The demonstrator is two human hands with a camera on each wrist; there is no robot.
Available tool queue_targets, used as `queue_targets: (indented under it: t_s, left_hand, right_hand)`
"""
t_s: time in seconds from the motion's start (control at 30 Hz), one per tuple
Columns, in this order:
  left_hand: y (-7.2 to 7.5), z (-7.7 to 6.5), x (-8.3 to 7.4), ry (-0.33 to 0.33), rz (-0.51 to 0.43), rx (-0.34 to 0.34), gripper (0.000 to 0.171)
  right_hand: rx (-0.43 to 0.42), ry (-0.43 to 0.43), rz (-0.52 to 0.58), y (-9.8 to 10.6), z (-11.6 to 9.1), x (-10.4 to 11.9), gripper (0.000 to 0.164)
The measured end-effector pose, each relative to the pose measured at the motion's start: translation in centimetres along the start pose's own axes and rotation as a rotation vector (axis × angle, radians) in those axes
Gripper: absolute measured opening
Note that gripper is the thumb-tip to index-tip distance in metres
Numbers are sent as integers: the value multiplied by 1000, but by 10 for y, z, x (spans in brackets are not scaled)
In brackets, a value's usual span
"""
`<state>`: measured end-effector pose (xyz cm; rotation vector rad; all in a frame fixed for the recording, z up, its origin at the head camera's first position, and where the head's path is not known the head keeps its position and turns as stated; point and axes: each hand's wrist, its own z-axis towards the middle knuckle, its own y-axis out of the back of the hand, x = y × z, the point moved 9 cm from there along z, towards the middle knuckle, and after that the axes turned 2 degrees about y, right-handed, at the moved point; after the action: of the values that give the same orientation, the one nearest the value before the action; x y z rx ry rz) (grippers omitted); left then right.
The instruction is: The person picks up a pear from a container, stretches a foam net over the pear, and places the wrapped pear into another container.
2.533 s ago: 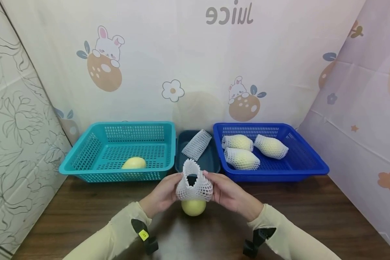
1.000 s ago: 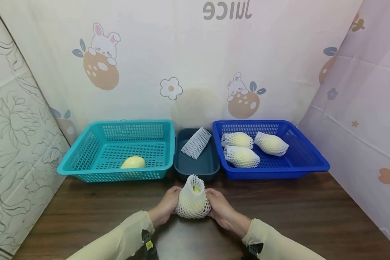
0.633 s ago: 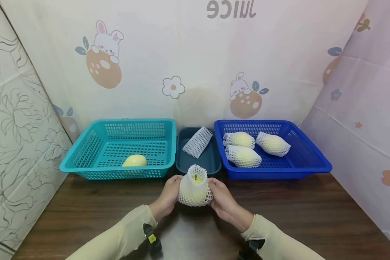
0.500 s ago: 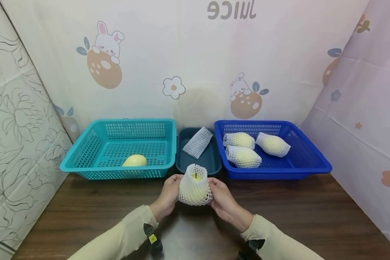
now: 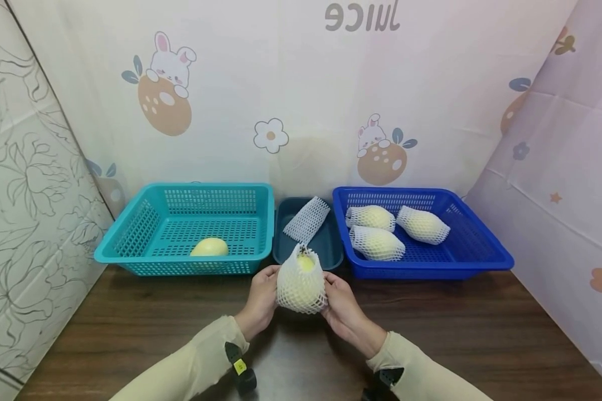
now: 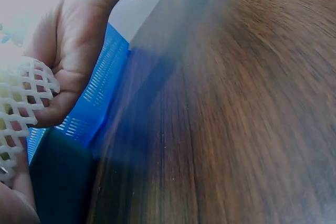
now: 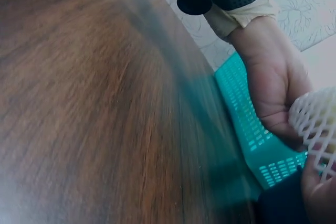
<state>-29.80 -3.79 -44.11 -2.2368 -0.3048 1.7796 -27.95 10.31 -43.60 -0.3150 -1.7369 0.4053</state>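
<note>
A pale yellow fruit in a white foam net (image 5: 302, 287) is held over the table's middle in the head view. The net covers its sides, and the fruit's top with a dark stem (image 5: 303, 253) shows through the net's opening. My left hand (image 5: 262, 298) grips the net and fruit from the left. My right hand (image 5: 345, 309) grips them from the right, thumb toward the top. In the left wrist view the net (image 6: 21, 103) lies between both hands; in the right wrist view the net (image 7: 317, 121) shows at the right edge.
A teal basket (image 5: 180, 267) with one bare yellow fruit (image 5: 209, 247) stands at left. A dark blue tray (image 5: 326, 245) behind the hands holds a flat foam net (image 5: 307, 221). At right, a blue basket (image 5: 431, 273) contains 3 netted fruits (image 5: 378, 244). A patterned cloth hangs behind.
The net has come down over the fruit, whose bare lower end showed under it before. Since half a second ago the netted fruit has tilted and risen slightly, both hands still gripping it.
</note>
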Motion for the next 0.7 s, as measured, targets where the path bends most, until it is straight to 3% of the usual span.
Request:
queue_targets:
  t_s: [0.37, 0.57, 0.7]
  left_hand:
    - [-4, 4, -10, -94, 5, 75, 28]
    - [-5, 4, -11, -90, 9, 93, 28]
    - [-6, 4, -9, -54, -3, 100, 30]
  right_hand:
    - [293, -136, 100, -17, -4, -5, 23]
    - [306, -170, 57, -15, -6, -7, 21]
    - [271, -159, -116, -8, -7, -3, 38]
